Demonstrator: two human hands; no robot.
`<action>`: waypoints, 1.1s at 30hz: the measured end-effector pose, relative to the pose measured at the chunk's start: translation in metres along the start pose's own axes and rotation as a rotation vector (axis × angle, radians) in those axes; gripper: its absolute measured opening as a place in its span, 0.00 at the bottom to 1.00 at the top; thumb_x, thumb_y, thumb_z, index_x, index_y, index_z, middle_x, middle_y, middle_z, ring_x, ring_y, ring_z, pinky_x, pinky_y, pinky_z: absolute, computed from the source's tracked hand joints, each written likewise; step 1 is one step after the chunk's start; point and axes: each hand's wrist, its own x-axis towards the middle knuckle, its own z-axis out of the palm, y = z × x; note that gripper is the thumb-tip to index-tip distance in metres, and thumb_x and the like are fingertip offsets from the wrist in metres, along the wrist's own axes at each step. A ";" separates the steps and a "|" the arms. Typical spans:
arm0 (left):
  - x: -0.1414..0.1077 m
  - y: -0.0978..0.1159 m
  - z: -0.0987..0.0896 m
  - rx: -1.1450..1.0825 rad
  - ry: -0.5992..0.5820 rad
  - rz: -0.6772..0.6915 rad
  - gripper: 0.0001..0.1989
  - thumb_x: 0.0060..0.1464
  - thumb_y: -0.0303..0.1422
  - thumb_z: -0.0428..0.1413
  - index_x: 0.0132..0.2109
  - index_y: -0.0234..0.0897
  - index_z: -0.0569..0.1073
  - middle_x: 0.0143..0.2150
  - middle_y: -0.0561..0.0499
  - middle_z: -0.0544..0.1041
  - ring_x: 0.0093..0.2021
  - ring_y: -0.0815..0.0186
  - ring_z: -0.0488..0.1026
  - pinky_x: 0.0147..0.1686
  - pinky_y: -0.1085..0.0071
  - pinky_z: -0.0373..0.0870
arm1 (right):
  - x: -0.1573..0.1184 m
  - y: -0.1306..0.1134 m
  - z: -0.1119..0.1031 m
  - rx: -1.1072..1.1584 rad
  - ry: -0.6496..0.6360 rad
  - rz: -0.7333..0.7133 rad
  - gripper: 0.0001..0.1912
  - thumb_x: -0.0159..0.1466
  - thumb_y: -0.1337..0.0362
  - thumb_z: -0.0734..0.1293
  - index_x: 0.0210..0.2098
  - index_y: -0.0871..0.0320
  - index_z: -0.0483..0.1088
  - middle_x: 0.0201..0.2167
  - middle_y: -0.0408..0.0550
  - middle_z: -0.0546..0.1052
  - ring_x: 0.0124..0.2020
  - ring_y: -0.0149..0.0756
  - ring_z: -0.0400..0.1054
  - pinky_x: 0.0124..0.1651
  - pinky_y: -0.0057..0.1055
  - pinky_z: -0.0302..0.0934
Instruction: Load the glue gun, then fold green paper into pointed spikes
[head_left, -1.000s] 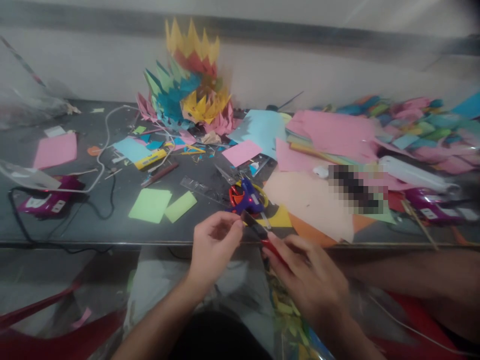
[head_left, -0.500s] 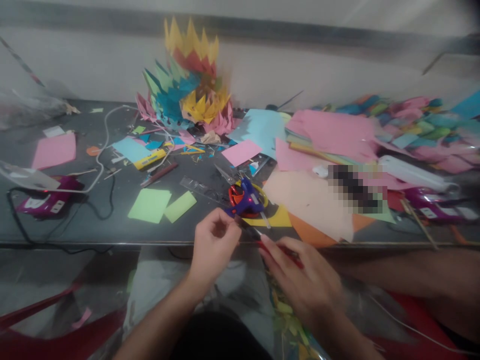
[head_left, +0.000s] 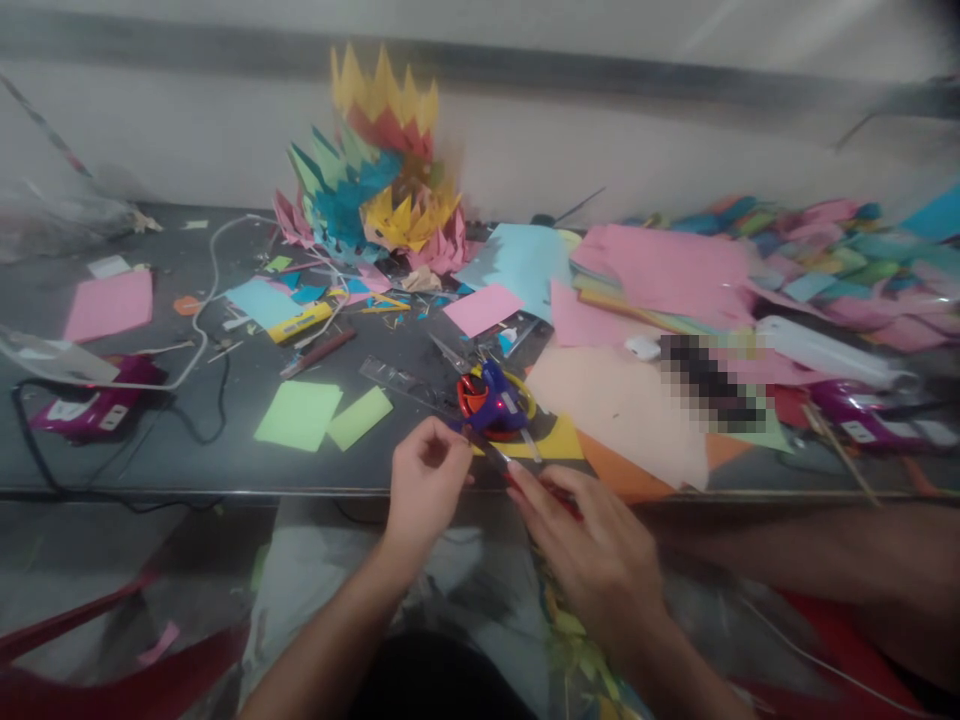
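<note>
Near the table's front edge my left hand (head_left: 429,480) is pinched closed; whatever lies between its fingertips is too small to name. My right hand (head_left: 592,535) is wrapped round a red-handled tool with a dark, narrow blade (head_left: 491,455), whose tip points up and left and reaches my left fingertips. Just beyond the hands lie a blue glue gun (head_left: 496,402) and scissors with red-orange handles (head_left: 471,392). Yellow-green paper squares (head_left: 300,415) rest on the table to the left of these, and a large peach sheet (head_left: 619,405) is to the right.
Folded-paper crowns (head_left: 382,200) stand at the back. Purple devices sit at the far left (head_left: 97,400) and far right (head_left: 862,410). Stacked pink paper (head_left: 667,270) and a colourful paper pile (head_left: 847,250) lie at the right. Another person's bare limb (head_left: 810,560) shows at lower right.
My right hand has moved slightly left, bringing the tool with it. My left hand stays pinched in nearly the same place.
</note>
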 end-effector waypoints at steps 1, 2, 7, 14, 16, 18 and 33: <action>-0.001 0.000 0.000 -0.002 -0.002 0.002 0.07 0.45 0.31 0.53 0.24 0.35 0.63 0.19 0.59 0.63 0.19 0.75 0.62 0.22 0.75 0.71 | 0.000 0.000 0.001 0.008 0.001 0.009 0.18 0.60 0.70 0.66 0.51 0.58 0.69 0.34 0.49 0.72 0.35 0.33 0.68 0.38 0.29 0.60; -0.001 0.000 -0.001 -0.004 -0.002 0.003 0.07 0.45 0.31 0.53 0.24 0.36 0.63 0.19 0.59 0.62 0.19 0.75 0.62 0.22 0.75 0.71 | 0.000 0.000 0.001 0.015 0.002 0.018 0.18 0.60 0.70 0.66 0.50 0.58 0.69 0.34 0.49 0.72 0.35 0.33 0.68 0.38 0.29 0.60; -0.006 -0.001 -0.001 -0.022 -0.025 0.010 0.07 0.45 0.30 0.53 0.24 0.36 0.62 0.19 0.60 0.61 0.19 0.75 0.61 0.22 0.76 0.71 | 0.002 -0.001 0.000 0.047 -0.001 0.054 0.15 0.62 0.69 0.64 0.49 0.59 0.70 0.34 0.49 0.72 0.34 0.32 0.68 0.39 0.28 0.61; -0.007 0.005 -0.004 0.018 -0.022 0.070 0.06 0.49 0.33 0.54 0.30 0.35 0.69 0.20 0.58 0.66 0.20 0.75 0.65 0.23 0.78 0.70 | 0.003 0.000 -0.002 0.102 0.010 0.086 0.16 0.62 0.68 0.63 0.50 0.56 0.70 0.35 0.48 0.72 0.33 0.31 0.68 0.39 0.29 0.64; -0.006 0.006 -0.005 0.022 -0.011 0.077 0.06 0.50 0.33 0.55 0.33 0.35 0.70 0.20 0.58 0.67 0.20 0.75 0.66 0.23 0.78 0.70 | 0.002 0.000 -0.003 0.099 0.017 0.089 0.16 0.62 0.68 0.64 0.50 0.56 0.69 0.34 0.48 0.72 0.33 0.31 0.68 0.38 0.29 0.64; -0.006 0.006 -0.006 0.028 -0.010 0.080 0.06 0.50 0.33 0.55 0.34 0.34 0.71 0.21 0.57 0.68 0.20 0.74 0.66 0.23 0.78 0.70 | 0.003 -0.001 -0.003 0.075 0.022 0.079 0.17 0.62 0.68 0.64 0.50 0.56 0.69 0.34 0.48 0.72 0.32 0.31 0.68 0.38 0.29 0.64; -0.004 0.011 -0.007 0.029 -0.002 0.072 0.07 0.48 0.33 0.55 0.29 0.33 0.70 0.21 0.57 0.67 0.21 0.75 0.65 0.23 0.78 0.71 | 0.008 -0.002 -0.007 0.038 0.043 0.030 0.19 0.61 0.70 0.65 0.52 0.55 0.68 0.34 0.48 0.73 0.34 0.32 0.69 0.37 0.29 0.63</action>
